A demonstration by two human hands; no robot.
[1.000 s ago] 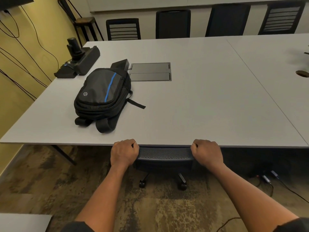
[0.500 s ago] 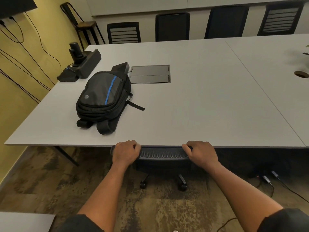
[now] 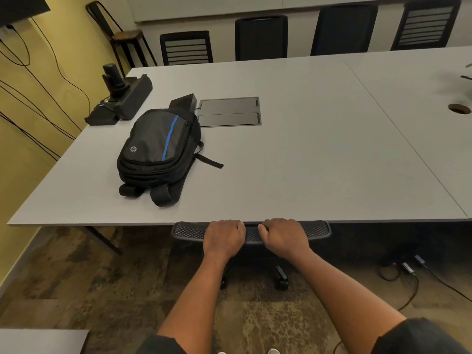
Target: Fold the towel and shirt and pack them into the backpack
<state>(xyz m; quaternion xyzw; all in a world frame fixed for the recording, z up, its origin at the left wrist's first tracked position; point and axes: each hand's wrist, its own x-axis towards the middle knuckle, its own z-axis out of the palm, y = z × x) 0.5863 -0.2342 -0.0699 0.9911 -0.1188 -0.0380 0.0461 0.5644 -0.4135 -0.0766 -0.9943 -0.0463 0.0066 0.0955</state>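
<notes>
Both hands gripped the top edge of a black mesh chair back [image 3: 316, 229] tucked under the near edge of the grey table [image 3: 293, 154]; the left hand [image 3: 223, 238] and the right hand [image 3: 283, 237] sat close together near the middle of that edge, fingers curled down over it; the backpack [image 3: 158, 152], black with a blue stripe, lay flat on the table to the left, well apart from the hands, its straps pointing toward the near edge; a black device [image 3: 127, 98] stood behind it near the table's far left corner; a closed cable hatch [image 3: 229, 112] sat just right of the backpack's top; neither towel nor shirt showed.
</notes>
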